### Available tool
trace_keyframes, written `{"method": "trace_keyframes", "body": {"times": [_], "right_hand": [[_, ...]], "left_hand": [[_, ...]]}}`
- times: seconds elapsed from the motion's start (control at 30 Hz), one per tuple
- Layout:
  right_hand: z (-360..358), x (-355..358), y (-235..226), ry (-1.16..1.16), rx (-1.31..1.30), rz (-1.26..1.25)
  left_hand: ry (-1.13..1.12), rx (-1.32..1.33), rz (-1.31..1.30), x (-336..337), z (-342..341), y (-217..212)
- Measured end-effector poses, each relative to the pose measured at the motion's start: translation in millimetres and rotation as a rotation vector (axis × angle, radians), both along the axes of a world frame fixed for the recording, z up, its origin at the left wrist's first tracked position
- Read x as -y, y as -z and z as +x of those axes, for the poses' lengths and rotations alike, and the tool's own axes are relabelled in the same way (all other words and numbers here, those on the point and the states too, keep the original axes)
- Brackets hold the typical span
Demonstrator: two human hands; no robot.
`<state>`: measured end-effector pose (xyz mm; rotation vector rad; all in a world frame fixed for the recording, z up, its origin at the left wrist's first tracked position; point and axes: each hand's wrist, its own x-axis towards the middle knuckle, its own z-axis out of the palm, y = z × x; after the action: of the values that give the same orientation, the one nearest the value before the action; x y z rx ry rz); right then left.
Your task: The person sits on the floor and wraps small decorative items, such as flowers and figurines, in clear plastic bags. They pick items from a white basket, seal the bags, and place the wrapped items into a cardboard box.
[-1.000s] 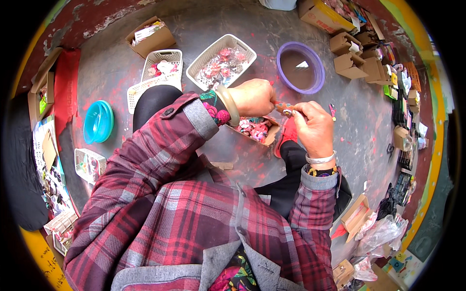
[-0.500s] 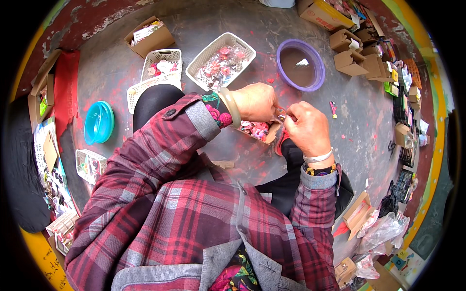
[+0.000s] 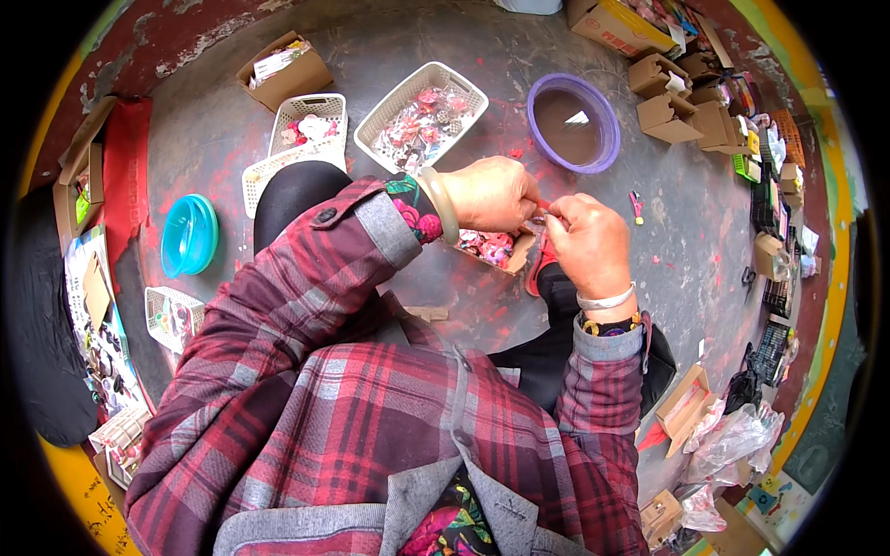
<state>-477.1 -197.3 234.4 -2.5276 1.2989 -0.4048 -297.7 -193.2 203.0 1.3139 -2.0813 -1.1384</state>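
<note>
My left hand (image 3: 493, 195) and my right hand (image 3: 590, 243) meet at the middle of the view, fingertips almost touching. Both are closed in a pinch around something small; a bit of red shows between them, but its kind is too small to make out. Just below the left hand lies a small cardboard box (image 3: 521, 252) of red, pink and white pieces (image 3: 488, 246), partly covered by my wrist. Beyond the hands stands a white basket (image 3: 371, 130) holding red and white pieces in clear bags.
A purple basin (image 3: 613, 139) of murky water stands far right of my hands. Two white baskets (image 3: 250, 188) and an open carton (image 3: 295, 82) are at the far left. Teal bowls (image 3: 190, 233) sit left. A pink-and-yellow tool (image 3: 636, 208) lies right. Cartons and plastic bags (image 3: 737, 445) line the right side.
The fingers have shifted slightly, and a bit of red now shows between the fingertips. Both forearms have stayed nearly in place.
</note>
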Motion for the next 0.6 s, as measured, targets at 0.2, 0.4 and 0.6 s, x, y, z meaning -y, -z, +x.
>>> {"method": "trace_keyframes", "body": {"times": [0.2,0.4,0.6], "right_hand": [[4.9,-4.3,-0.9,-0.017,-0.009,-0.030],[-8.6,11.0,-4.9,0.199,0.506,0.446],[-24.7,18.4,-25.3,0.273,0.732,0.751]], "left_hand": [[0.012,-0.002,-0.020,0.1,-3.6,1.8],[-0.116,-0.206,0.122,3.4,1.8,-0.9],[-0.165,-0.696,0.517,2.9,5.8,-12.7]]}}
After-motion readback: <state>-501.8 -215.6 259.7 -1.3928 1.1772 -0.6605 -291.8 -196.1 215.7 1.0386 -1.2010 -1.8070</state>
